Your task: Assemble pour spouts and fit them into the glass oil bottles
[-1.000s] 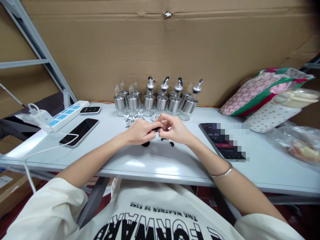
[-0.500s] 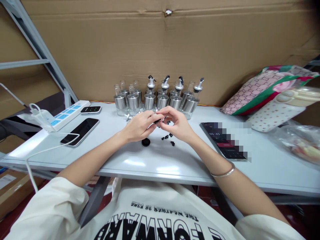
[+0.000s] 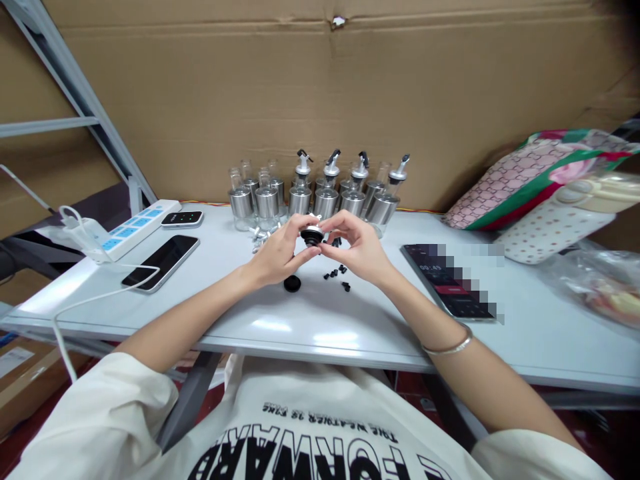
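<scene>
A silver-topped pour spout with a ribbed black stopper [image 3: 313,235] is held up between both hands over the table. My left hand [image 3: 277,252] grips its left side with thumb and fingers. My right hand [image 3: 357,248] pinches its right side. Below my left hand lies a round black cap [image 3: 292,284]. Several small black pieces [image 3: 334,273] are scattered under my right hand. Small silver parts [image 3: 260,237] lie behind my left hand, partly hidden by it.
Several steel-and-glass bottles [image 3: 326,201] stand at the back, some with spouts. On the left are a phone [image 3: 161,263], a small device [image 3: 183,219] and a power strip [image 3: 143,229]. On the right are another phone [image 3: 445,283], a dotted bottle [image 3: 555,227] and a patterned bag [image 3: 505,180].
The spout has turned up into view between my fingers, showing its silver top and black stopper, which were mostly hidden before. My left fingers have spread a little around it.
</scene>
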Demonstrator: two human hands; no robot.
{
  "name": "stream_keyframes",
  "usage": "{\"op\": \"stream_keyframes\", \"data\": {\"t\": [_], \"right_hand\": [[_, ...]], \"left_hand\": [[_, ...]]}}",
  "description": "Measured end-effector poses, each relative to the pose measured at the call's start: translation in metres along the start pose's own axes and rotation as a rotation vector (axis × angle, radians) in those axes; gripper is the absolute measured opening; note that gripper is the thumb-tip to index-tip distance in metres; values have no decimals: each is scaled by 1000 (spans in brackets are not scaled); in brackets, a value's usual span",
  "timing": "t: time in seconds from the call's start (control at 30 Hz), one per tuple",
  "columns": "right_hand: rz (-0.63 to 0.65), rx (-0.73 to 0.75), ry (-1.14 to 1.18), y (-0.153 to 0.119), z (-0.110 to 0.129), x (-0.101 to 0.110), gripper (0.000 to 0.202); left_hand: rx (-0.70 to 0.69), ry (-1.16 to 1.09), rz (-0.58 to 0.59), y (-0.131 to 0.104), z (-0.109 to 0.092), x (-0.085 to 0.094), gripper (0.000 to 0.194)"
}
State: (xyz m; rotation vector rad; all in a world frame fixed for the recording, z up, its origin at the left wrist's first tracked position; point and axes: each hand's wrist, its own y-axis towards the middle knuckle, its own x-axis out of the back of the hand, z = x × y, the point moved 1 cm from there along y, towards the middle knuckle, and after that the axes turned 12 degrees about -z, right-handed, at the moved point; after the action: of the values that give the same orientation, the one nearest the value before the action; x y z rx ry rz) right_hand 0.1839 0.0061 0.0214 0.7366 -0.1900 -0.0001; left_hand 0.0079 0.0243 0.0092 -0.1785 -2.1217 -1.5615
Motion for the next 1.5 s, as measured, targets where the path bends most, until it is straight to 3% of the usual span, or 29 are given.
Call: {"op": "stream_keyframes", "data": {"t": [0.23, 0.43, 0.53, 0.67, 0.83, 0.93, 1.07, 1.2, 1.3, 1.4, 1.5], "right_hand": [[17, 23, -54, -2, 0, -3, 9], [49, 59, -149, -2, 4, -1, 8], [-1, 16, -102, -2, 4, -1, 4], [-72, -119, 33, 1, 0, -2, 22], [-32, -156, 12, 2, -2, 0, 37], [-47, -173, 50, 3, -3, 2, 37], [-42, -175, 106, 3, -5, 0, 34], [-51, -151, 95, 2, -4, -1, 29], [-122, -73, -56, 2, -1, 2, 20], [-193, -7, -399, 6, -1, 9, 14], [-131, -78, -721, 11, -10, 19, 11]], "left_hand": [[-31, -17, 27, 1, -3, 2, 27], [-127, 123, 81, 1, -3, 1, 24], [-163, 180, 81, 2, -3, 2, 24], [-223, 191, 83, 3, -5, 2, 23], [-298, 194, 84, 1, -7, -1, 22], [-273, 207, 62, -1, -5, -2, 28], [-182, 220, 70, -3, -5, -3, 50], [-197, 258, 72, -2, -8, -3, 58], [-214, 303, 34, -1, -7, -3, 55], [-220, 327, -5, 0, -6, -1, 50], [-237, 327, -26, -1, -5, -1, 49]]}}
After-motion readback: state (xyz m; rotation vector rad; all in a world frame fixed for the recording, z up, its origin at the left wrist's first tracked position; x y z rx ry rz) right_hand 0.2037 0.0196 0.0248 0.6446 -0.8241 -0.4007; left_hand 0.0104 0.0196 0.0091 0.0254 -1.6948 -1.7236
